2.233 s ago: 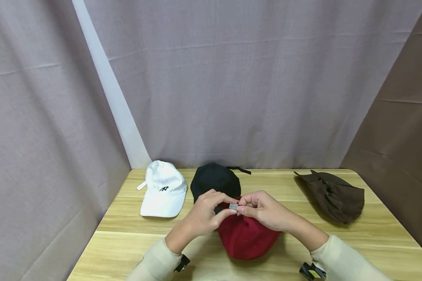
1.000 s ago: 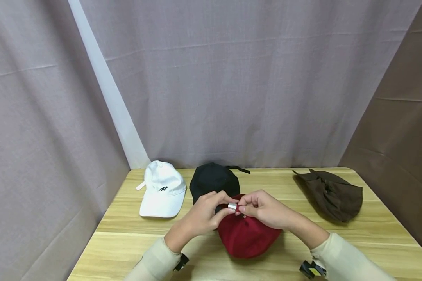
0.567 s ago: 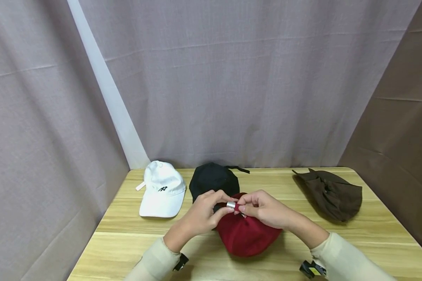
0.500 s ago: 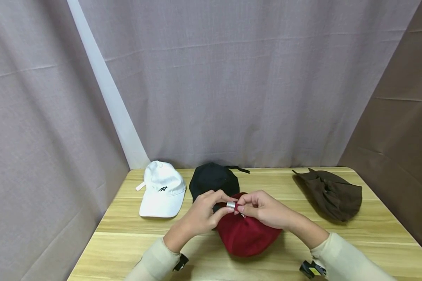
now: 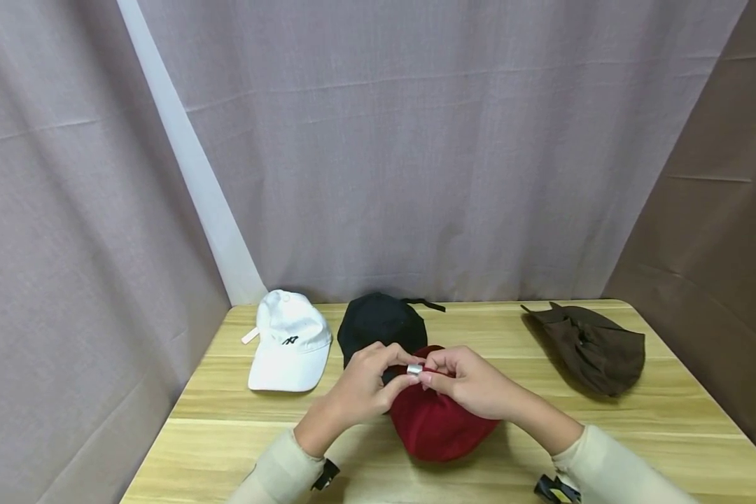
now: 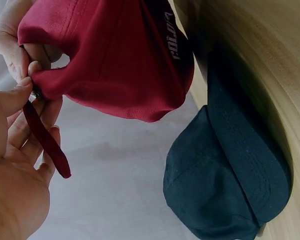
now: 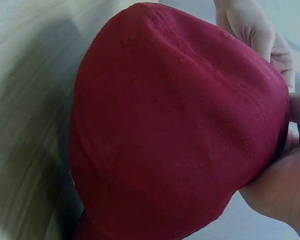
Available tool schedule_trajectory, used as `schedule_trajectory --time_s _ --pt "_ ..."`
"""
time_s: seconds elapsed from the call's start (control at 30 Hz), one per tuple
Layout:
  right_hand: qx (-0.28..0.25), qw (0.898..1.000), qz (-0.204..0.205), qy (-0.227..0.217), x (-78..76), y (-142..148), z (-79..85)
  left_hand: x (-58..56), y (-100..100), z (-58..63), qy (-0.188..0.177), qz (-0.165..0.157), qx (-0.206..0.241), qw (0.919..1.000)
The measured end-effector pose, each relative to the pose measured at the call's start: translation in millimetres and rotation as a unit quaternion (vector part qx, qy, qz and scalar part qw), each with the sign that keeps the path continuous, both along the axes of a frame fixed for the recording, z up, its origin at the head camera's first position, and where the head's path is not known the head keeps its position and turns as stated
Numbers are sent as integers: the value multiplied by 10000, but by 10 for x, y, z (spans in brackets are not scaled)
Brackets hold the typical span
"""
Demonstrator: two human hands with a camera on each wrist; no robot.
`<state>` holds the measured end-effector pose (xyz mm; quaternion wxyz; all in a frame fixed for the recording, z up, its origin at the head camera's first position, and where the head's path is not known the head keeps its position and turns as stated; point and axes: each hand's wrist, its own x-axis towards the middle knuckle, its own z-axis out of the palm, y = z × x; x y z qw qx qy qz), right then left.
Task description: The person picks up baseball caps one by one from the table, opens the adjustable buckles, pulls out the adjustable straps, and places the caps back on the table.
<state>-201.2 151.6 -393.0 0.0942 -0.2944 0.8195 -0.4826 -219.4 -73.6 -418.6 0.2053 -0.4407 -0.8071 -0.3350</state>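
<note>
Right hand [image 5: 472, 385] had edged nearer the left hand [image 5: 367, 381] since the earlier frame. Head: left pinched the metal clasp [image 5: 414, 369], right the red cap [image 5: 444, 430] beside it — over the desk [image 5: 227, 441], before the black cap [image 5: 384, 322]. Left wrist: strap end [image 6: 47, 140] hung loose — probably soft, light cloth, best held by the clasp. Right wrist: crown [image 7: 170, 125] mostly hid the grip.

Wood-grain table [image 5: 227, 448]: white cap [image 5: 292, 350], black cap [image 5: 381, 323], brown hat [image 5: 595, 353].
</note>
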Motion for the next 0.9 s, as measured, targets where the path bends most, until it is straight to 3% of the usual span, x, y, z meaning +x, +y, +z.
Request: schedule_trajectory --time_s 0.47,0.9 --pt "159 9996 208 95 -21 74 13 9 26 13 -43 -56 6 10000" --pt "208 9995 248 -50 -8 90 27 27 35 16 -343 -18 -5 9994"
